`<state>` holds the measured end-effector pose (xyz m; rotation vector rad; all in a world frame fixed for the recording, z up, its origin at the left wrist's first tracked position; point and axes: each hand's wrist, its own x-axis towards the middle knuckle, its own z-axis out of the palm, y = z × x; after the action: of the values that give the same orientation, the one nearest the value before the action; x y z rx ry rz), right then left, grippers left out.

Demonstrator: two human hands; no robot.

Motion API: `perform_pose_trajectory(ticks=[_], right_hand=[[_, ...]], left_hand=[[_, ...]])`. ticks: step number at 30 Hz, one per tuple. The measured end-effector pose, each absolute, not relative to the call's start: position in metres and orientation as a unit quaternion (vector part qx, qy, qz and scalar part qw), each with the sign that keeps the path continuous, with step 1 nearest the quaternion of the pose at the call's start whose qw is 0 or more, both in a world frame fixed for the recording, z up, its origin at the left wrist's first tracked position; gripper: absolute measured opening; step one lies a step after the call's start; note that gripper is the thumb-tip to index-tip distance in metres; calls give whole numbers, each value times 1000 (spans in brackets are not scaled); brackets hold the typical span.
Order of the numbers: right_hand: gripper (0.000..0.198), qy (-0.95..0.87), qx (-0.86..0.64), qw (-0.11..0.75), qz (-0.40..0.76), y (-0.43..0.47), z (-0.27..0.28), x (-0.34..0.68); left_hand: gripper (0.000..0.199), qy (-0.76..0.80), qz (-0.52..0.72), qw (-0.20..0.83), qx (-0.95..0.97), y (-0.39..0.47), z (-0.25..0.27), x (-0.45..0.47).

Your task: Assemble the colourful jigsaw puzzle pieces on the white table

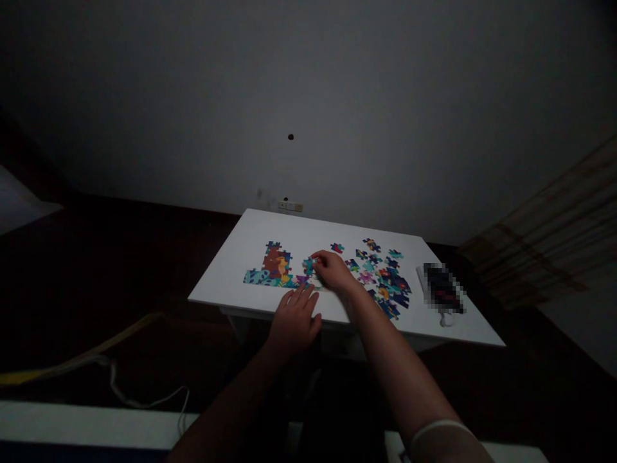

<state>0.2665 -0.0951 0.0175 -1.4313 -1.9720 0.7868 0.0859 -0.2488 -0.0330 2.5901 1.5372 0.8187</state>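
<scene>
From the middle of the white bench (226, 273), we see a pixelated dark object (442, 288) at three o'clock, with a striped curtain (540, 251) beyond. At eleven o'clock a socket strip (290, 206) sits on the grey wall (376, 116); at eight we find a white cord (113, 378).

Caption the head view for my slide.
Left hand and right hand at an unfinished jigsaw beside loose pieces on a white table.

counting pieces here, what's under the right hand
Part of a teal puzzle piece shows by the fingers of the right hand; anything further beneath the hand is covered, so I can't tell.
</scene>
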Motion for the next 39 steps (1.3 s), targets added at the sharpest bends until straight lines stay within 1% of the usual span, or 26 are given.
perform_pose_trajectory(ticks=[3, 5, 8, 11, 16, 22, 27, 31, 36, 39], right_hand=[[28, -744, -533, 285, 284, -94, 21, 255], [27, -738, -532, 303, 283, -93, 23, 245], [26, -712, -533, 324, 323, -92, 23, 231], [25, -718, -527, 297, 344, -94, 22, 222], [25, -757, -532, 257, 280, -97, 24, 221], [27, -776, -544, 208, 242, -97, 25, 224], [29, -788, -546, 192, 212, -98, 22, 224], [31, -826, -498, 188, 186, -99, 20, 224], [35, -867, -459, 149, 126, -103, 16, 225], [38, -878, -444, 146, 106, -108, 13, 227]], left_hand=[[53, 491, 260, 17, 831, -250, -31, 87], [53, 491, 261, 20, 831, -251, -30, 87], [52, 491, 266, 20, 830, -252, -30, 88], [52, 489, 266, 17, 830, -252, -30, 88], [54, 483, 274, 16, 831, -253, -31, 88], [54, 488, 278, 18, 827, -253, -31, 89], [54, 490, 282, 20, 825, -253, -31, 90], [55, 491, 273, 14, 827, -253, -29, 89], [47, 498, 264, -3, 826, -254, -27, 90], [42, 499, 258, -7, 827, -254, -26, 90]])
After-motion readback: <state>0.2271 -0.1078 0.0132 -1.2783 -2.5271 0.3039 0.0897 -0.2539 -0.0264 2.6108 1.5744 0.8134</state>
